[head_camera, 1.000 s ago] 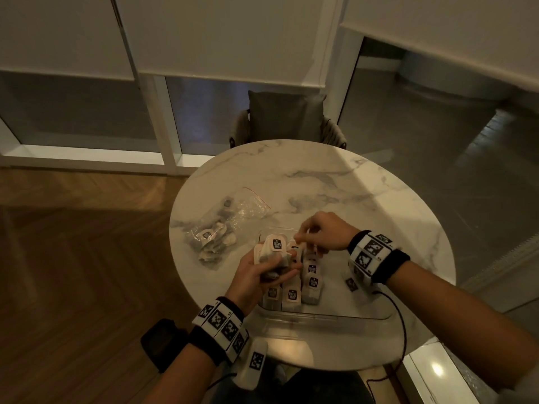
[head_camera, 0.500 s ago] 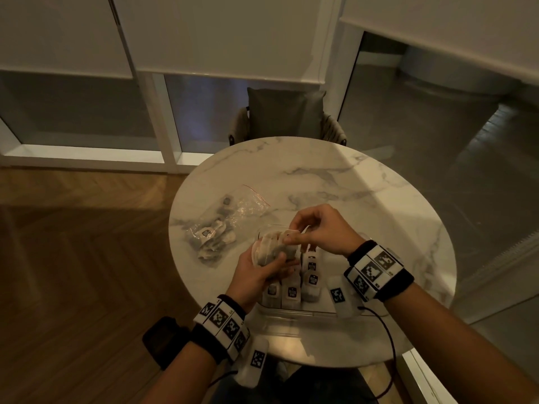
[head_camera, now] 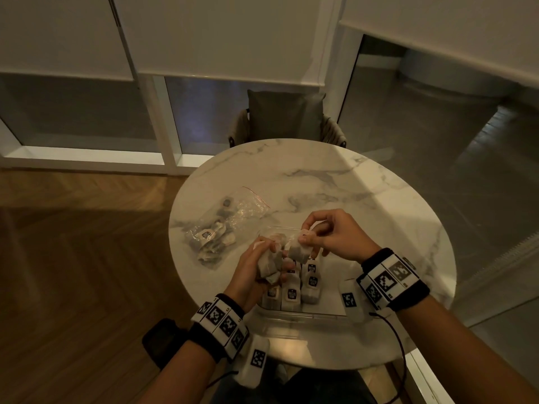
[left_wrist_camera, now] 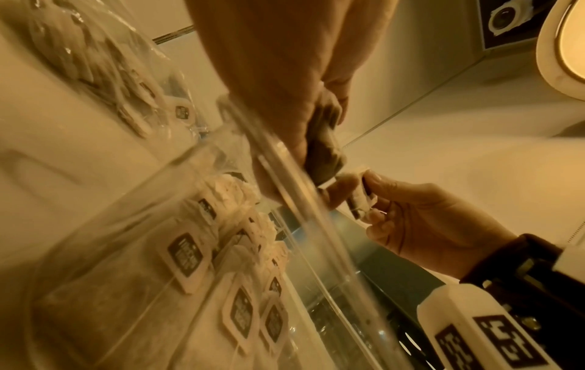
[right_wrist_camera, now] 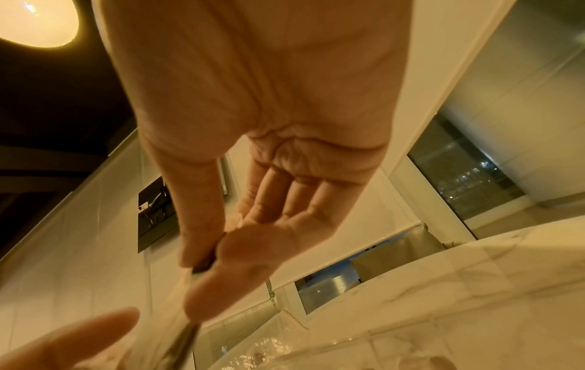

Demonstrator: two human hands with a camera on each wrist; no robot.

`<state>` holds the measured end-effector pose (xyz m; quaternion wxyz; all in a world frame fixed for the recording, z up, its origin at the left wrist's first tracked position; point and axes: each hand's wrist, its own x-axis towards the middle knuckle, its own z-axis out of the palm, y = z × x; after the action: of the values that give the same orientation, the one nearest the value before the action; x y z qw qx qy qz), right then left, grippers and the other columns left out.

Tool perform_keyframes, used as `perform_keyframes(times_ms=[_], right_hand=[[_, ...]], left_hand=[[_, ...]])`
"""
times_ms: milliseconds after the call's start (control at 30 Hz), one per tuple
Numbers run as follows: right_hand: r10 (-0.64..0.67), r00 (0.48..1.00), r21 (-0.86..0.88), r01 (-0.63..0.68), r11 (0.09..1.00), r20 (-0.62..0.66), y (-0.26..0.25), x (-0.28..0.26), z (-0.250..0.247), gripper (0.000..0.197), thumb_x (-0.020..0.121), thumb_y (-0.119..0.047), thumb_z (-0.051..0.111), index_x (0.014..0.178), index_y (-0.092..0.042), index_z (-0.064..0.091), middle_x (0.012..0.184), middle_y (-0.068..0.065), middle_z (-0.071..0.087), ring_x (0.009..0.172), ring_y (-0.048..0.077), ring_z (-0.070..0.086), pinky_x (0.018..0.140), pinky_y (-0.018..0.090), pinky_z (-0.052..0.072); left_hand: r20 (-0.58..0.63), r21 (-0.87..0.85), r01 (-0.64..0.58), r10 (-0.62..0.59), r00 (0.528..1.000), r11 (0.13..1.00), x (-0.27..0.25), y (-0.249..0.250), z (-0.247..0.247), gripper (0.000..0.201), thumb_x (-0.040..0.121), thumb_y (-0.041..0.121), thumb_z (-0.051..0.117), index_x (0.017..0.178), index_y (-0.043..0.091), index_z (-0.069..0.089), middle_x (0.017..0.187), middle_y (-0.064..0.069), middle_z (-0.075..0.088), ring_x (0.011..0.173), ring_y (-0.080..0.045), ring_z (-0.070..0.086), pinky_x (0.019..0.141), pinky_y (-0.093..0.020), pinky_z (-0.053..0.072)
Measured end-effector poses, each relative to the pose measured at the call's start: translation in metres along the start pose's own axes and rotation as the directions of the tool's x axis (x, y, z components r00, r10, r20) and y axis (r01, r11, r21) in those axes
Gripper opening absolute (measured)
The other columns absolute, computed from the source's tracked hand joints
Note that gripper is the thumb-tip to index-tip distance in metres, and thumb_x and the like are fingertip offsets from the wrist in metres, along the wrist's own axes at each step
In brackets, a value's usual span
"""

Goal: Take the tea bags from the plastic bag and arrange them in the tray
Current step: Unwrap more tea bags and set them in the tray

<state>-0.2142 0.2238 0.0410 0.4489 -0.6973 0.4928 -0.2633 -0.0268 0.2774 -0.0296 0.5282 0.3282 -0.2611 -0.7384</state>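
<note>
While my left hand (head_camera: 253, 269) grips a clump of tea bags (head_camera: 269, 265) above the tray (head_camera: 294, 314), my right hand (head_camera: 332, 237) pinches one bag (head_camera: 299, 248) just right of it. More bags stand in the tray; the plastic bag (head_camera: 221, 225) lies far left on the desk (head_camera: 364, 199).

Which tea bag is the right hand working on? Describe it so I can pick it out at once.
On the round marble table, find the clear tray near the front edge, with tea bags lined up inside. Above its far end, the right hand pinches one tea bag. Unlike the bunch in the left hand beside it, it hangs alone from the fingertips.
</note>
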Motion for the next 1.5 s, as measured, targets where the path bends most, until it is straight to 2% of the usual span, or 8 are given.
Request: perform_keyframes(times_ms=[167, 267, 400, 600, 833, 1067, 1233, 1500], right_hand=[[0.030, 0.999, 0.109, -0.026, 0.994, -0.038, 0.007, -0.006, 0.006, 0.010, 0.084, -0.003, 0.073, 0.092, -0.004, 0.066, 0.066, 0.010, 0.072, 0.054, 0.022, 0.069, 0.048, 0.023, 0.052], [0.041, 0.997, 0.186, -0.027, 0.982, -0.071, 0.011, -0.012, 0.012, 0.015, 0.084, -0.001, 0.073, 0.097, -0.001, 0.067, 0.069, 0.016, 0.071, 0.052, 0.021, 0.069, 0.050, 0.023, 0.054], [0.071, 0.988, 0.238, -0.037, 0.971, -0.137, 0.014, -0.017, 0.018, 0.020, 0.080, 0.003, 0.075, 0.098, 0.002, 0.069, 0.073, 0.016, 0.071, 0.053, 0.021, 0.068, 0.052, 0.024, 0.055], [0.096, 0.969, 0.283, -0.029, 0.959, -0.226, 0.022, -0.029, 0.017, 0.016, 0.079, 0.002, 0.076, 0.095, 0.003, 0.073, 0.088, 0.025, 0.071, 0.059, 0.020, 0.069, 0.056, 0.021, 0.053], [0.103, 0.975, 0.222, -0.058, 0.973, -0.196, 0.031, -0.040, 0.029, 0.016, 0.076, -0.008, 0.081, 0.089, -0.002, 0.077, 0.074, 0.008, 0.075, 0.061, 0.017, 0.070, 0.055, 0.021, 0.052], [0.110, 0.930, 0.319, 0.008, 0.948, -0.350, 0.030, -0.042, 0.038, 0.019, 0.072, -0.004, 0.084, 0.087, -0.001, 0.074, 0.070, 0.010, 0.074, 0.053, 0.015, 0.066, 0.049, 0.018, 0.049], [0.115, 0.974, 0.356, -0.039, 0.934, -0.195, 0.027, -0.046, 0.045, 0.013, 0.075, -0.003, 0.080, 0.087, -0.002, 0.076, 0.071, 0.012, 0.073, 0.058, 0.014, 0.064, 0.056, 0.021, 0.052], [0.096, 0.971, 0.362, -0.010, 0.932, -0.220, 0.032, -0.044, 0.047, 0.007, 0.081, -0.003, 0.075, 0.083, 0.003, 0.074, 0.073, 0.012, 0.074, 0.058, 0.016, 0.067, 0.056, 0.020, 0.052]], left_hand=[[-0.036, 0.115, -0.112, 0.117, 0.993, 0.987, 0.002, -0.007, -0.001, 0.026, 0.102, 0.017, 0.045, 0.077, 0.010, 0.046, 0.077, -0.016, 0.056, 0.057, -0.023, 0.051, 0.040, -0.021, 0.033], [-0.019, 0.207, -0.164, 0.172, 0.985, 0.965, 0.002, -0.010, 0.001, 0.012, 0.100, 0.020, 0.052, 0.100, 0.008, 0.055, 0.075, -0.015, 0.058, 0.052, -0.020, 0.051, 0.039, -0.018, 0.031], [-0.042, 0.198, -0.140, 0.151, 0.988, 0.970, 0.003, -0.010, 0.003, 0.031, 0.093, 0.016, 0.065, 0.119, 0.002, 0.057, 0.080, -0.015, 0.062, 0.056, -0.020, 0.055, 0.040, -0.021, 0.037], [-0.036, 0.325, -0.134, 0.154, 0.987, 0.936, 0.001, -0.015, 0.000, 0.022, 0.084, 0.001, 0.072, 0.104, -0.005, 0.066, 0.083, -0.017, 0.070, 0.067, -0.018, 0.065, 0.052, -0.020, 0.049], [-0.023, 0.417, -0.141, 0.166, 0.986, 0.898, 0.002, -0.017, -0.006, 0.022, 0.079, 0.004, 0.078, 0.099, -0.002, 0.071, 0.086, -0.018, 0.074, 0.074, -0.025, 0.068, 0.061, -0.028, 0.053], [-0.007, 0.393, -0.158, 0.174, 0.985, 0.906, 0.001, -0.016, -0.004, 0.014, 0.079, 0.003, 0.077, 0.092, 0.002, 0.071, 0.079, -0.012, 0.072, 0.069, -0.020, 0.066, 0.056, -0.024, 0.050], [-0.046, 0.245, -0.197, 0.214, 0.976, 0.949, 0.002, -0.016, -0.004, 0.008, 0.084, -0.002, 0.071, 0.090, 0.002, 0.068, 0.076, -0.018, 0.065, 0.064, -0.019, 0.061, 0.053, -0.022, 0.048], [-0.057, 0.268, -0.185, 0.207, 0.977, 0.945, 0.000, -0.014, 0.000, 0.018, 0.075, 0.013, 0.078, 0.089, 0.004, 0.070, 0.078, -0.019, 0.065, 0.067, -0.021, 0.060, 0.053, -0.022, 0.048]])
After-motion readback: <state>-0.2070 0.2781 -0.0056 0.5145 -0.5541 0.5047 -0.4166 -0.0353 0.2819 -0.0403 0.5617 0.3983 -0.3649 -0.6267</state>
